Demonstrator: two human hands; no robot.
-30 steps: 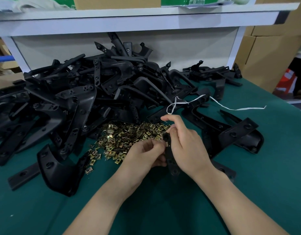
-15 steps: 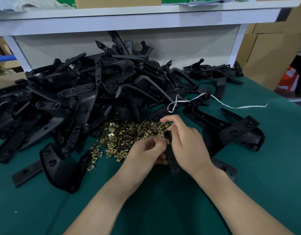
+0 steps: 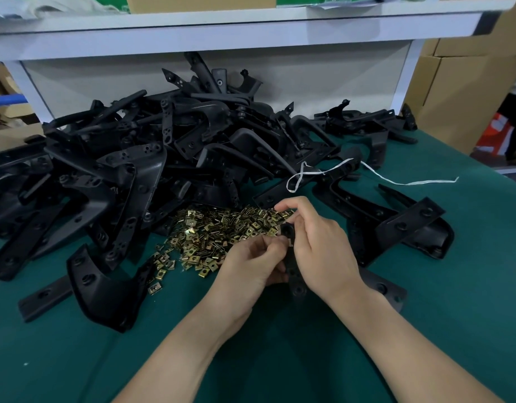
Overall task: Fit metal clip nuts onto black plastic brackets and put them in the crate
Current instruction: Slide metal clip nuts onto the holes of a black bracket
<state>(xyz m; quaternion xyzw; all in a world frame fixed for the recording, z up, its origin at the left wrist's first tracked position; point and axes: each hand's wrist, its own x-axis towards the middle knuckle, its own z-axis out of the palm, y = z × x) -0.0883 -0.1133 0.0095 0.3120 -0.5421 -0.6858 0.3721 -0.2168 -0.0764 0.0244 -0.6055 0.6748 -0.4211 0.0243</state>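
Observation:
A black plastic bracket [image 3: 294, 274] stands nearly upright between my hands at the middle of the green table. My right hand [image 3: 317, 245] grips its upper part, fingers curled round the top end. My left hand [image 3: 256, 260] pinches something small against the bracket's left edge; the piece is hidden by my fingertips. Just beyond my hands lies a heap of brass-coloured clip nuts [image 3: 216, 234]. A big pile of black brackets [image 3: 152, 158] fills the back left of the table. No crate is in view.
More brackets lie to the right [image 3: 407, 222] and near left [image 3: 102, 283]. A white string [image 3: 375, 177] trails across the table [image 3: 468, 301]. A white shelf [image 3: 221, 27] overhangs the back. Cardboard boxes [image 3: 466, 91] stand at the right.
Both hands stay on the bracket in the same place. My fingers shift slightly at its upper end.

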